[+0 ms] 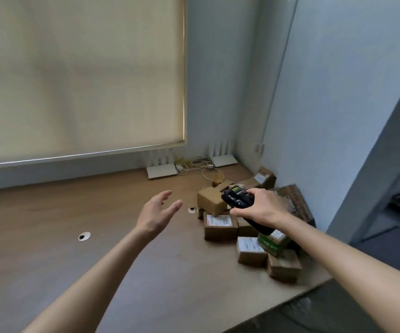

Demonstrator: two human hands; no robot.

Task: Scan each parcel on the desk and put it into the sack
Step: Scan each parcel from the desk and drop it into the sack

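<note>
Parcels [220, 225] heaped at the desk's [74, 260] right end against the wall; right hand [261, 207] grips the scanner [238, 199] just above them, aimed down at the labels, it seems. Left hand [157, 213] hovers left of the heap, fingers spread, empty, likely ready to grab. No sack visible; labels too blurred to read.

Just beyond the right hand's fingers [243, 210], the black handheld scanner [237, 198] shows a green screen. Plain brown cardboard parcels [220, 229] below them carry white labels; one box [270, 243] is green.

Matt wood-look desk [74, 272], brown cardboard parcels [220, 228], black plastic scanner [238, 199].
</note>
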